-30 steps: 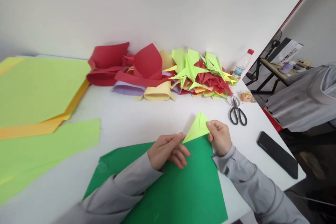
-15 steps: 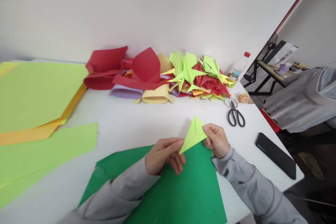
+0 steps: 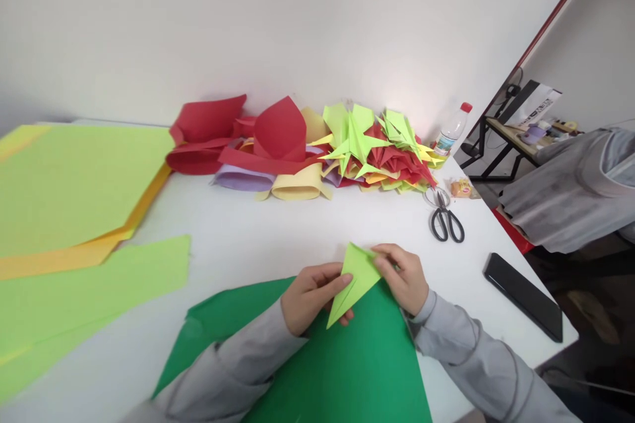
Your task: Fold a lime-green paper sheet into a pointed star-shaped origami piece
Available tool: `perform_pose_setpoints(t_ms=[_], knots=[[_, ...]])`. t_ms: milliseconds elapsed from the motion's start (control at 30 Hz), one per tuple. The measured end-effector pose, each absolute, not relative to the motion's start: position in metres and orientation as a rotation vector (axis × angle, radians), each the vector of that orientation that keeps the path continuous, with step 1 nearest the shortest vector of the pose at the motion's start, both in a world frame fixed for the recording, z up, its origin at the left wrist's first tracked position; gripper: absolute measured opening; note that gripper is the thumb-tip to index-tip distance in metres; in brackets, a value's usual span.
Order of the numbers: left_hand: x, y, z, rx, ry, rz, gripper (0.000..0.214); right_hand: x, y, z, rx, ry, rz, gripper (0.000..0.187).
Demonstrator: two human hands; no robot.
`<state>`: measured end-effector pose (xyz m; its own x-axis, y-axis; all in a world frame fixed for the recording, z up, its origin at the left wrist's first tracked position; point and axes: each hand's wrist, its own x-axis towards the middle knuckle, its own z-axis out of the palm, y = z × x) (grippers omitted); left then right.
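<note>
A folded piece of light-green paper [image 3: 358, 275], pointed at its lower end, is held between my two hands above a large dark-green sheet [image 3: 342, 370]. My left hand [image 3: 313, 291] pinches its left side, thumb on top and the other fingers behind. At the upper right corner, my right hand [image 3: 403, 276] grips the paper between thumb and fingers. Creases run lengthwise down the paper toward the point. Parts of the fingers are hidden behind it.
Large lime and orange sheets [image 3: 74, 192] lie at left. Along the wall are rolled red paper shapes [image 3: 280, 129] and folded lime stars [image 3: 354, 139]. Scissors [image 3: 446, 219], a bottle [image 3: 450, 131], a small snack packet [image 3: 461, 188] and a black phone [image 3: 523, 296] are at right.
The folded paper has come down and slightly left, and has been turned so its point faces lower. My left thumb now lies on its face, and my right hand has shifted along its upper corner.
</note>
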<state>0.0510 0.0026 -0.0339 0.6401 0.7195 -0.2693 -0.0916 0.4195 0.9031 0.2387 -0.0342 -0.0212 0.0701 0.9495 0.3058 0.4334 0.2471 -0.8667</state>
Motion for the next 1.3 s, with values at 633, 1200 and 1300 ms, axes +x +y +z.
perform_pose_setpoints(t_ms=[633,1200,1300], knots=[[0.052,0.000,-0.024,0.942,0.655,0.669,0.036,0.221,-0.033,-0.024,-1.153,-0.826,1.464,0.050],[0.051,0.008,-0.014,0.932,0.920,0.806,0.039,0.218,-0.045,-0.013,-1.093,-1.749,0.680,0.018],[0.051,0.008,-0.016,0.980,0.948,0.823,0.038,0.216,-0.043,-0.014,-1.072,-1.710,0.850,0.019]])
